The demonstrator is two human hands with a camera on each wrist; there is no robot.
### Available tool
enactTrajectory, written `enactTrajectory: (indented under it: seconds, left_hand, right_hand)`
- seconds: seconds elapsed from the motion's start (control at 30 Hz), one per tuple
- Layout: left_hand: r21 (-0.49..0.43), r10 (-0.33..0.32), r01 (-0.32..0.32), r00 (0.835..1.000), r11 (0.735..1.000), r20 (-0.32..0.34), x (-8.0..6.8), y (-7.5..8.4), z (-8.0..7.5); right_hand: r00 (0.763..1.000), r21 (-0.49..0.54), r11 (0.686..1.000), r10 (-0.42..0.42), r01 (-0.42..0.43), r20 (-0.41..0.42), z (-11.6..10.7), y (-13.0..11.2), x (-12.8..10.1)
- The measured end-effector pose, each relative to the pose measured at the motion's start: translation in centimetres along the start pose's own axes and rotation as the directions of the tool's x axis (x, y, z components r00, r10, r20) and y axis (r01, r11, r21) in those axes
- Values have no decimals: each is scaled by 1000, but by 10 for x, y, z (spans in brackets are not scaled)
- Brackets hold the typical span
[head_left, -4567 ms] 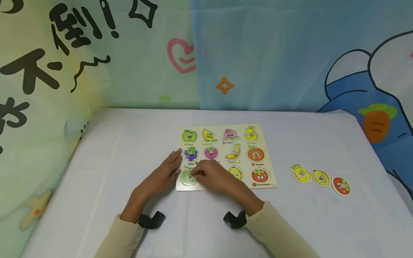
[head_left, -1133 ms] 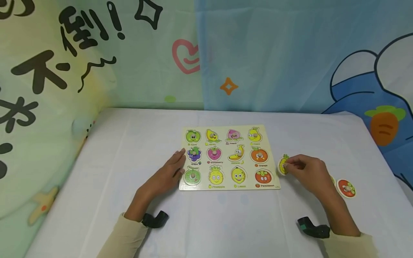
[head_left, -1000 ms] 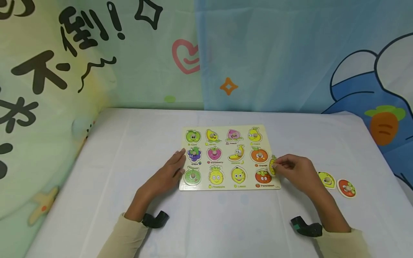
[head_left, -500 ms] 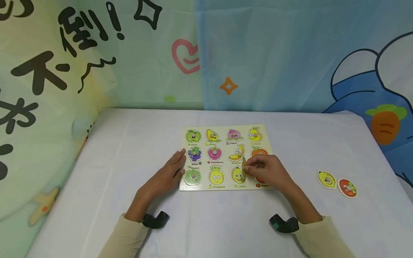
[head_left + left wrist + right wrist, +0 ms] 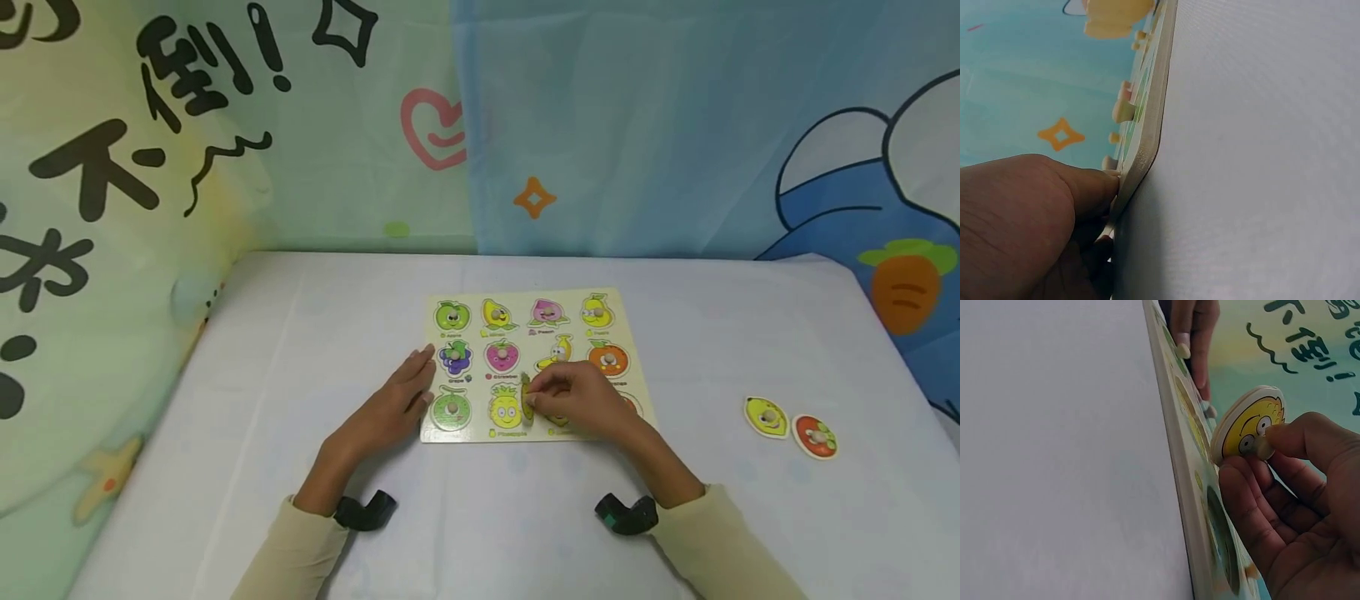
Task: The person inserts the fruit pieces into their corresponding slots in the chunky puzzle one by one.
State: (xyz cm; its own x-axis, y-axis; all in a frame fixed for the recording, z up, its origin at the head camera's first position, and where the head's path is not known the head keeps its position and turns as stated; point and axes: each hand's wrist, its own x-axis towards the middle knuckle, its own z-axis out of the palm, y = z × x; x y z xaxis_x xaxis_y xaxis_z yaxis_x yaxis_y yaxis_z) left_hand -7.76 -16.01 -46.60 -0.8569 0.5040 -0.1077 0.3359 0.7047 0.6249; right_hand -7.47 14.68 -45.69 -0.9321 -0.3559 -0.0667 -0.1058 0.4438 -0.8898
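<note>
A cream fruit puzzle board (image 5: 480, 435) lies on the table with rows of printed fruits, several filled by knobbed pieces. My right hand (image 5: 581, 402) pinches the small knob of a pineapple piece (image 5: 1250, 425) between thumb and fingers. That piece is held on edge above the bottom row, just right of the printed pineapple (image 5: 505, 410). My left hand (image 5: 390, 404) rests at the board's left edge with fingers extended; in the left wrist view its thumb (image 5: 1094, 190) touches the board's edge. Part of the lemon and persimmon spots is hidden behind my right hand.
A loose lemon piece (image 5: 767, 417) and a persimmon piece (image 5: 815, 437) lie side by side on the white-covered table (image 5: 480, 533), right of the board. A printed cloth backdrop (image 5: 645, 133) stands along the far and left sides.
My right hand left the melon at lower left, took the pineapple piece from the loose row at right and carried it leftward over the board. My left hand stays at the board's edge.
</note>
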Motion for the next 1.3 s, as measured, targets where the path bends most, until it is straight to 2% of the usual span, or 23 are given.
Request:
enactTrajectory:
  seconds: [0.17,0.6,0.97,1.3]
  left_hand:
    - [-5,1,-1,1000,1000,1,1,1,1]
    - [21,4,-4,1000,1000,4,0,1,-2]
    - [-4,8,-8,1000,1000,10,0,-1,-2]
    - [10,5,-5,1000,1000,3,0,-1,-2]
  right_hand:
    - [999,-77,997,-20,24,47,7,-6,6]
    - [998,-245,968,-59,62,20,10,-23,12]
    - [995,-301,950,-69,86,66,21,-25,15]
    - [995,-300,949,-94,98,26,28,-21,15]
